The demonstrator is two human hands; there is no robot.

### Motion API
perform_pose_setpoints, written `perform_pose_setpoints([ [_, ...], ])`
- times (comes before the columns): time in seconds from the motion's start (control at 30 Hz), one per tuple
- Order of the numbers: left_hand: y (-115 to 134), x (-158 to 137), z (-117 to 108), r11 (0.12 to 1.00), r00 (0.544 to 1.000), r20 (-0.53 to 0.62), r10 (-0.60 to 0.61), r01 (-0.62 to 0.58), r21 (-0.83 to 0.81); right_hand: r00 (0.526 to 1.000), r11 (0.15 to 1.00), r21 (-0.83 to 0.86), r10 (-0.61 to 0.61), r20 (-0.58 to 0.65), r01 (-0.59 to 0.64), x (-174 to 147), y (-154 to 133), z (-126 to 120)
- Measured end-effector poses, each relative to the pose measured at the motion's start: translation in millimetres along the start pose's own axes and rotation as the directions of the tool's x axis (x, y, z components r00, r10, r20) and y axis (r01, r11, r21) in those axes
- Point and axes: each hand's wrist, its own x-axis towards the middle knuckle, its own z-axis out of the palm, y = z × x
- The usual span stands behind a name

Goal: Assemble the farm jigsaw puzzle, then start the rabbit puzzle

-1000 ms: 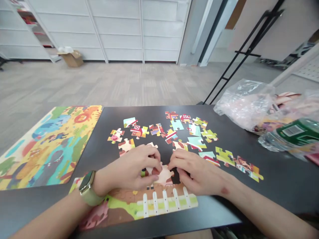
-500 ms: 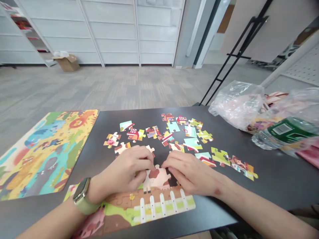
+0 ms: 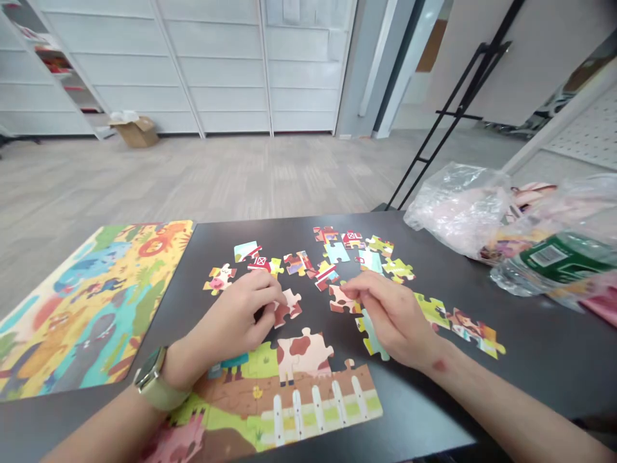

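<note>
My left hand (image 3: 248, 315) is curled, its fingertips on the left edge of a brown-and-white puzzle piece (image 3: 290, 307) lying on the table. My right hand (image 3: 393, 315) pinches the upper right edge of another brown-and-white puzzle piece (image 3: 341, 299). Below that hand lies a light blue and green piece (image 3: 372, 339), partly covered. Nearest me is a partly joined farm puzzle (image 3: 231, 392) with a white fence. A spotted cow-body piece (image 3: 306, 352) sits in its upper edge, and neither hand touches it. My left wrist hides part of the puzzle.
Several loose pieces, including a cow face (image 3: 220, 278) and a red barn roof (image 3: 326, 274), are scattered across the dark table (image 3: 216, 241). A colourful animal picture sheet (image 3: 96, 302) lies left. Plastic bags (image 3: 463, 206) and a green-labelled bottle (image 3: 554, 260) stand at the right.
Both hands have left the cow-body piece, which stays in the puzzle. My left hand has moved up and left, my right hand up and right, each to a loose piece.
</note>
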Motion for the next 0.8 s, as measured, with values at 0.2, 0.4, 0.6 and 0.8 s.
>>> perform_pose_setpoints([
  [0.2, -1, -1, 10, 0.997, 0.995, 0.095, -0.024, 0.032, -0.076, 0.985, 0.983, -0.092, 0.151, -0.077, -0.158, 3, 9, -7],
  [0.4, -7, -4, 15, 0.996, 0.988, 0.144, -0.049, 0.059, -0.062, 0.879, 0.849, -0.289, 0.475, 0.05, -0.442, 14, 27, -41],
  [0.6, -5, -1, 13, 0.994, 0.994, 0.075, -0.084, 0.078, 0.075, 0.868, 0.889, -0.312, 0.421, 0.264, -0.336, 13, 20, -37],
  [0.8, -8, 0, 11, 0.977, 0.99, 0.018, -0.137, 0.132, 0.167, 0.866, 0.95, -0.218, 0.295, 0.404, -0.222, 8, 14, -19],
])
